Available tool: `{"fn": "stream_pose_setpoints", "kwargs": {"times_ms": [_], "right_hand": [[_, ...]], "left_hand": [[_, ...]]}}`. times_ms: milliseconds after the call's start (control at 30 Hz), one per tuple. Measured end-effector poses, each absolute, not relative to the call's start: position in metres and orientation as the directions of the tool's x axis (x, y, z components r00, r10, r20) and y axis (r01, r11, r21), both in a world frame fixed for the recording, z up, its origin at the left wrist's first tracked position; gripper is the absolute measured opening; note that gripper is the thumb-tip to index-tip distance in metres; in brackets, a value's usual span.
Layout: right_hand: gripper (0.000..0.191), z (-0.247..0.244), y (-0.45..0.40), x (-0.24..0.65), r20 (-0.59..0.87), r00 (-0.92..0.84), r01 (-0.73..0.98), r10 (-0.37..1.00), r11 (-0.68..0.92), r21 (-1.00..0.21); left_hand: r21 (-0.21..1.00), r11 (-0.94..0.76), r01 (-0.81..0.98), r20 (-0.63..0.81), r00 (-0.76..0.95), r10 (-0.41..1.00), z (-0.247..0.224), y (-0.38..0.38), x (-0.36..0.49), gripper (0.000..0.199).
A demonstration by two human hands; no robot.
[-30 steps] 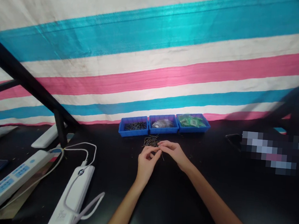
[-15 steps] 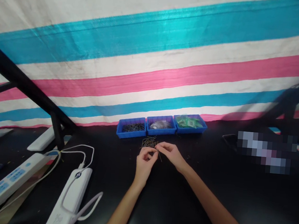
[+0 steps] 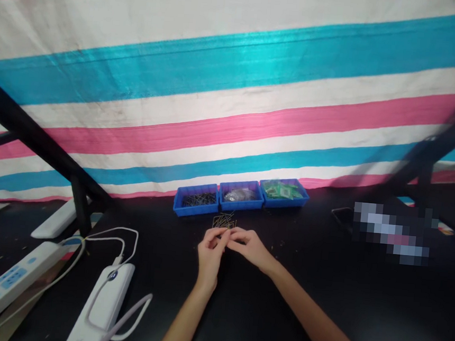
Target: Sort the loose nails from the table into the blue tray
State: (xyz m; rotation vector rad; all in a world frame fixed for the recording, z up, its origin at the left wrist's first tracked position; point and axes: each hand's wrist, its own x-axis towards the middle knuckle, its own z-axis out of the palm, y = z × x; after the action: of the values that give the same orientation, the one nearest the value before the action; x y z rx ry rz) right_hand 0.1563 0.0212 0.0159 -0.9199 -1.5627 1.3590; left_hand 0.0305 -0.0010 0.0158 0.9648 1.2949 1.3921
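Observation:
My left hand (image 3: 210, 254) and my right hand (image 3: 253, 248) meet over the black table (image 3: 263, 311), fingertips pinched together and touching. Whatever lies between the fingertips is too small to make out. Right behind them lies a loose pile of thin brass-coloured screws or pins (image 3: 224, 220). Beyond the pile three blue bins stand side by side: the left bin (image 3: 196, 209) holds dark thin pieces, the middle bin (image 3: 241, 204) clear plastic packets, and the right bin (image 3: 284, 201) green-and-clear packets.
At the left are a white power bank (image 3: 100, 302) with a looped cable, a power strip (image 3: 10, 284) and another white device (image 3: 56, 219). A dark phone (image 3: 342, 216) lies at the right. Black frame bars slant at both sides before a striped sheet (image 3: 233, 102).
The view has shifted slightly. My hands have drawn closer together, and the thin piece that stuck out below the fingertips no longer shows.

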Motion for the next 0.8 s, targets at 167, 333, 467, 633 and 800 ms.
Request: {"fn": "stream_pose_setpoints", "kwargs": {"times_ms": [167,333,467,633,800], "right_hand": [[0.013,0.012,0.024,0.157,0.158,-0.271,-0.007,0.949,0.162,-0.987],[0.017,0.003,0.034,0.163,0.156,-0.123,-0.08,0.98,0.147,-0.986],[0.018,0.003,0.036,0.165,0.165,-0.032,-0.078,0.986,0.162,-0.984],[0.024,0.01,0.038,0.172,0.108,0.097,-0.008,0.989,0.109,-0.994],[0.03,0.007,0.043,0.172,0.034,0.063,0.031,0.997,0.032,-0.999]], "left_hand": [[0.987,0.042,-0.155,-0.079,-0.244,0.967,0.019,0.001,0.03,0.031],[0.991,0.043,-0.127,-0.073,-0.243,0.967,0.017,0.003,0.028,0.033],[0.993,0.09,-0.081,-0.102,-0.156,0.982,0.013,0.003,0.028,0.035],[0.992,0.028,-0.127,-0.055,-0.221,0.974,0.018,0.002,0.025,0.036],[0.97,-0.002,-0.241,-0.066,-0.276,0.959,0.027,0.0,0.019,0.031]]}}
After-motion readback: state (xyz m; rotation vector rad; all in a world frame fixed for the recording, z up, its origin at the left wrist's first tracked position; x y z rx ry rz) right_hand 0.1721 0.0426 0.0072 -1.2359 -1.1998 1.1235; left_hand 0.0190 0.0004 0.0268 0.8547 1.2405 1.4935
